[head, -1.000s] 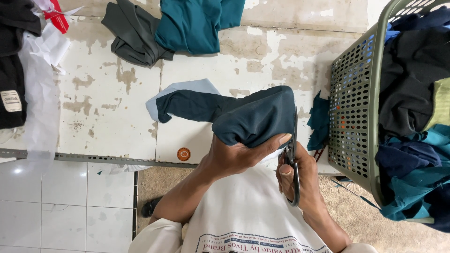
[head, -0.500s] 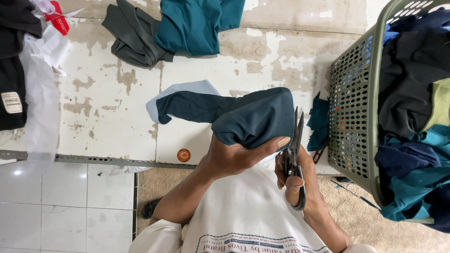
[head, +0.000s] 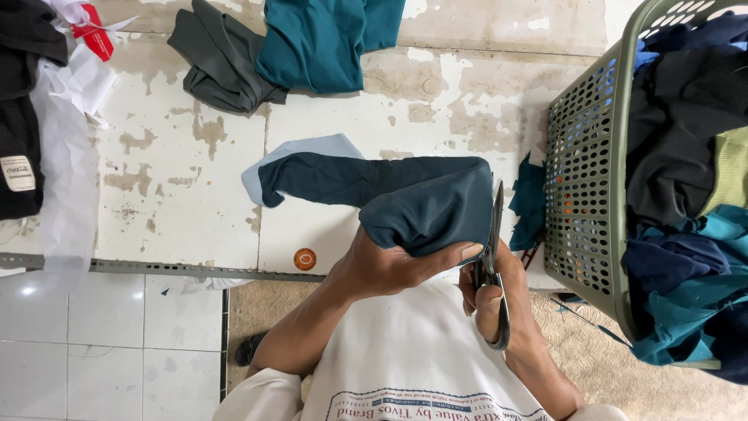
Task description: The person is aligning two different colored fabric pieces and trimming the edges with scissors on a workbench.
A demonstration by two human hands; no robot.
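Two hands are used: the dark teal cloth (head: 421,204), over the worn white table (head: 179,195), is pinched by the left hand (head: 389,269), scissors (head: 494,265) are gripped by the right hand (head: 499,300), so a thumb could be nicked.

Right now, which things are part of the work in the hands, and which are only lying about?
In use:
- left hand, gripping the folded dark teal cloth
- right hand, holding scissors at the cloth's edge

Lying about:
- green laundry basket full of clothes
- grey and teal garments
- small orange disc
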